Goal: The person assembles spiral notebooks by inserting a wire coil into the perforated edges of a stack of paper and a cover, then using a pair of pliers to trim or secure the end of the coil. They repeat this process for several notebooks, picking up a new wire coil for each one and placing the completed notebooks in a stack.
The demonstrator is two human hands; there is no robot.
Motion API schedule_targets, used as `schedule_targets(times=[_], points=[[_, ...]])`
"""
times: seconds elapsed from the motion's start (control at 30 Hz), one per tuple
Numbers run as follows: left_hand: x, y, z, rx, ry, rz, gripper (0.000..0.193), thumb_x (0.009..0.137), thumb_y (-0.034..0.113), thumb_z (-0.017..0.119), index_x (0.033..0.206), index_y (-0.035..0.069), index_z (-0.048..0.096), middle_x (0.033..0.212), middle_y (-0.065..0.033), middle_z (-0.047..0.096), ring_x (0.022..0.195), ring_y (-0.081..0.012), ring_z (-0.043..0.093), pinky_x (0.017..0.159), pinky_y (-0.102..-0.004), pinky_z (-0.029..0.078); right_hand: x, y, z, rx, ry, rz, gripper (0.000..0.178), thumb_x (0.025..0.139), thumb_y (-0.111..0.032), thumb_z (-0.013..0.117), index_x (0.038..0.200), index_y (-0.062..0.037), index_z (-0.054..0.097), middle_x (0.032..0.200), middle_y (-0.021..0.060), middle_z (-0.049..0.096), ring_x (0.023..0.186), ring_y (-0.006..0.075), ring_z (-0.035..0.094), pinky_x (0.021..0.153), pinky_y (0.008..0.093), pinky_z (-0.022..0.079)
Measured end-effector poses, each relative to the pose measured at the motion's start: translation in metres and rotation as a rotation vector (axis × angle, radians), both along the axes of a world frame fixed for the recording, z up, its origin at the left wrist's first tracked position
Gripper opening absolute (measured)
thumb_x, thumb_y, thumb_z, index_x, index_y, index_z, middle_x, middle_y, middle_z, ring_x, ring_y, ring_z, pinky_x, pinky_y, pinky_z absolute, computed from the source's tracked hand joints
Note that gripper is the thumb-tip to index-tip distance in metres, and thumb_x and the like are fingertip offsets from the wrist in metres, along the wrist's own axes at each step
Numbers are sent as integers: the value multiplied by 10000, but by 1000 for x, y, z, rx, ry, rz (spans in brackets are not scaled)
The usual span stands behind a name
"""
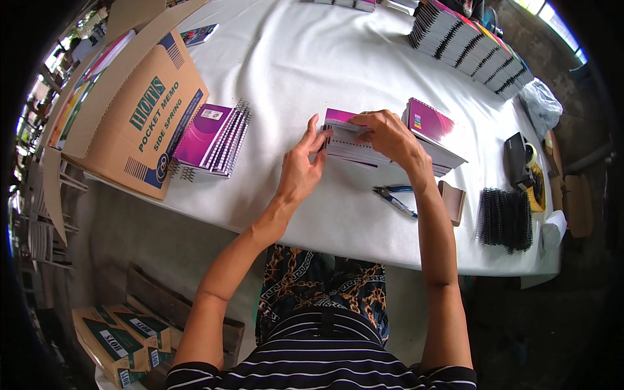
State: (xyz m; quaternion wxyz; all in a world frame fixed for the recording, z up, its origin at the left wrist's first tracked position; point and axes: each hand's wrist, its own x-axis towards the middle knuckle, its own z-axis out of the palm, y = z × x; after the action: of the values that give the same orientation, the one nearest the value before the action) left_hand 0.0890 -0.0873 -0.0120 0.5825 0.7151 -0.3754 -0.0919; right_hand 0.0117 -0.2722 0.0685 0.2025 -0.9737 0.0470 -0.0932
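A stack of loose, hole-punched memo book pages (354, 155) with purple covers lies in front of me on the table. My right hand (393, 140) reaches over its right part, fingers bent and gripping the pages near the far side. At the left end, my left hand (300, 166) rests its fingertips against the pages, index finger stretched upward and fingers apart. Just right of the stack, partly behind my right hand, stands another pile with a purple cover (430, 122). Blue-handled cutting pliers (398, 198) lie nearer me, beside my right forearm.
Spiral-bound purple memo books (207, 140) sit beside a large cardboard box (146, 120) at left. To the right are a tan block (453, 203), black spiral coils (504, 221) and a tape dispenser (534, 179). A long row of books (465, 52) stands far right on the white-covered table (286, 71).
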Motion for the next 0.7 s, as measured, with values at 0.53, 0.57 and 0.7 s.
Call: schedule_targets(times=[0.53, 0.57, 0.7], points=[[1, -27, -22, -67, -28, 260, 1026, 783, 211, 820, 1565, 118, 162, 1441, -188, 505, 1266, -358, 557, 990, -411, 507, 5, -4, -3, -44, 23, 6, 337, 795, -52, 724, 1129, -21, 703, 1063, 170, 713, 922, 326, 697, 818, 403, 558], [0, -34, -20, -29, -16, 264, 1049, 770, 230, 828, 1564, 119, 153, 1439, -186, 506, 1241, -357, 573, 971, -412, 517, 3, -5, -4, -40, 21, 7, 335, 793, -48, 724, 1126, -19, 702, 1055, 170, 714, 917, 325, 698, 810, 403, 558], [2, -48, -21, 26, 14, 285, 1097, 740, 278, 845, 1561, 121, 135, 1425, -175, 514, 1162, -354, 618, 918, -419, 543, 3, -4, -3, -32, -10, 30, 345, 785, -21, 719, 1130, -42, 704, 985, 180, 711, 882, 337, 698, 783, 410, 565]])
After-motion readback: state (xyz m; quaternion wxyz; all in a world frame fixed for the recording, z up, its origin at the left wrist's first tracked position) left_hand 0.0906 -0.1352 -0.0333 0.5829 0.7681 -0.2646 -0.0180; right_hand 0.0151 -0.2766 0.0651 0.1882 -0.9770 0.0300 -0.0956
